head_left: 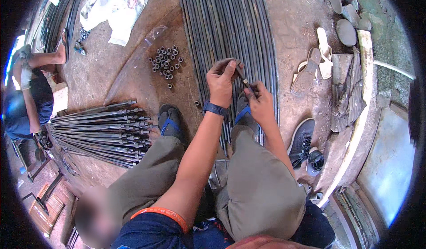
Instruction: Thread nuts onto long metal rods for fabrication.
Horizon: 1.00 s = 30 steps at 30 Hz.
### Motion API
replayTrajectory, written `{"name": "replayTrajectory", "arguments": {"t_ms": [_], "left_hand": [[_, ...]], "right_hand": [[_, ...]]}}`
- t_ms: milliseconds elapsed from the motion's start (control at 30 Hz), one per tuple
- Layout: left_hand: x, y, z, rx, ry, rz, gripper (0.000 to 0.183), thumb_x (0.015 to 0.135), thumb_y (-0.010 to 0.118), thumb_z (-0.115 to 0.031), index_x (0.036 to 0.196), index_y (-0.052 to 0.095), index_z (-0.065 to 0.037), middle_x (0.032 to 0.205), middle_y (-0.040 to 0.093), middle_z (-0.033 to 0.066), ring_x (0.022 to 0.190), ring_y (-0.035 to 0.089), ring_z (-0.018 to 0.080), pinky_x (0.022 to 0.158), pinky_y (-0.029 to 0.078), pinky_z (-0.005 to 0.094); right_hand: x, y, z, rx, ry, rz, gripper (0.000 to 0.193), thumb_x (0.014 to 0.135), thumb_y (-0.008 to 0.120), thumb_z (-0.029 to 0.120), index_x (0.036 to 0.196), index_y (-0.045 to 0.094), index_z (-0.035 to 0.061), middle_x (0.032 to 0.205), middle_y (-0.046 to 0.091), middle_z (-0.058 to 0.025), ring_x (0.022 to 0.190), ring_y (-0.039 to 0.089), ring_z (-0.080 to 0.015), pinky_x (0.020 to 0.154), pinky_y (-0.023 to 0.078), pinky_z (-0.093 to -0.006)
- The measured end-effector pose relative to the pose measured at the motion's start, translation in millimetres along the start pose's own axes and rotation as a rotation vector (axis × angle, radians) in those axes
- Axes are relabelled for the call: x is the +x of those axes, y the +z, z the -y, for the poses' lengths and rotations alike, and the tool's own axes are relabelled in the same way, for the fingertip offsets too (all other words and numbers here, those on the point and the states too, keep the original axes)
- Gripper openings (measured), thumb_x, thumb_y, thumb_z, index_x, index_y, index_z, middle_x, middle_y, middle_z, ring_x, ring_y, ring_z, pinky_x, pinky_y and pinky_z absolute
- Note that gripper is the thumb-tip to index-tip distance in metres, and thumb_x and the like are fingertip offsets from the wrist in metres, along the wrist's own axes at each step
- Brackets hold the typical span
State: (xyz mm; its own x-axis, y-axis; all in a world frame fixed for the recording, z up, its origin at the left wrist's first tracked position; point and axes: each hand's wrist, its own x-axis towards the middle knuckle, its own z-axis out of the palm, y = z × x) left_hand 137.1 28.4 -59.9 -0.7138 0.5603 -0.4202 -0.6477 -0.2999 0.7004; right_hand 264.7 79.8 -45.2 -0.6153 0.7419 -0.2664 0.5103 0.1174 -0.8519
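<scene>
My left hand (222, 77), with a dark blue band at the wrist, closes round a dark metal rod (241, 74) above the long bars. Just below and right, my right hand (260, 101) pinches the same rod, its fingertips beside a nut (245, 81) on it. How far the rod runs on is hidden by my fingers and the bars behind. Both hands are over my right foot, in a blue-strapped flip-flop (243, 111). A row of long dark bars (217, 23) lies beneath, stretching away from me.
Loose nuts (165, 62) lie heaped on the floor, left of the bars. Nearer, a bundle of rods with nuts (106, 133) fans out. Another person (31, 89) sits at far left. White sacking (117, 16) lies behind; sandals (325, 49) and a dark shoe (302, 138) are at right.
</scene>
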Motion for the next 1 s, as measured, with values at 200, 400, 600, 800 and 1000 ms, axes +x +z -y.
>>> {"name": "replayTrajectory", "arguments": {"t_ms": [200,400,600,800,1000], "left_hand": [[2,5,-7,-0.253,-0.121,0.097,0.021,0.09,0.063,-0.013,0.103,0.06,0.003,0.097,0.067,0.0116,0.089,0.066,0.0206,0.081,0.052,0.0311],[5,-6,3,0.165,-0.003,0.029,0.02,0.088,0.065,-0.013,0.1,0.064,0.002,0.093,0.067,0.0088,0.084,0.065,0.0172,0.075,0.051,0.0287],[4,-1,-6,0.148,-0.036,0.029,0.018,0.086,0.067,-0.011,0.099,0.065,0.002,0.089,0.067,0.0078,0.082,0.065,0.0173,0.074,0.051,0.0284],[7,-4,-4,0.158,-0.012,0.001,0.013,0.088,0.064,-0.01,0.095,0.063,0.001,0.092,0.067,0.0108,0.086,0.066,0.0203,0.079,0.052,0.0318],[5,4,-1,-0.225,-0.086,0.078,0.015,0.088,0.065,-0.009,0.098,0.059,0.002,0.098,0.066,0.0138,0.094,0.065,0.0247,0.085,0.053,0.0377]], "right_hand": [[2,0,-14,0.103,0.013,-0.021,0.015,0.085,0.062,0.007,0.091,0.051,-0.0014,0.071,0.058,-0.0203,0.06,0.058,-0.0296,0.057,0.044,-0.0362],[2,-2,0,0.053,-0.031,0.004,0.016,0.086,0.063,0.009,0.091,0.053,-0.0019,0.07,0.058,-0.019,0.06,0.057,-0.0274,0.058,0.044,-0.035],[1,-3,7,0.064,-0.013,-0.018,0.016,0.086,0.063,0.01,0.092,0.054,-0.0021,0.071,0.059,-0.0179,0.061,0.058,-0.0241,0.059,0.045,-0.034],[-1,2,6,0.096,-0.007,0.001,0.016,0.087,0.062,0.01,0.092,0.054,-0.0021,0.072,0.061,-0.0176,0.063,0.061,-0.0218,0.059,0.046,-0.0328],[0,-3,3,0.1,0.075,0.011,0.016,0.086,0.063,0.009,0.092,0.053,-0.0021,0.071,0.06,-0.0174,0.061,0.06,-0.0215,0.058,0.045,-0.0325]]}}
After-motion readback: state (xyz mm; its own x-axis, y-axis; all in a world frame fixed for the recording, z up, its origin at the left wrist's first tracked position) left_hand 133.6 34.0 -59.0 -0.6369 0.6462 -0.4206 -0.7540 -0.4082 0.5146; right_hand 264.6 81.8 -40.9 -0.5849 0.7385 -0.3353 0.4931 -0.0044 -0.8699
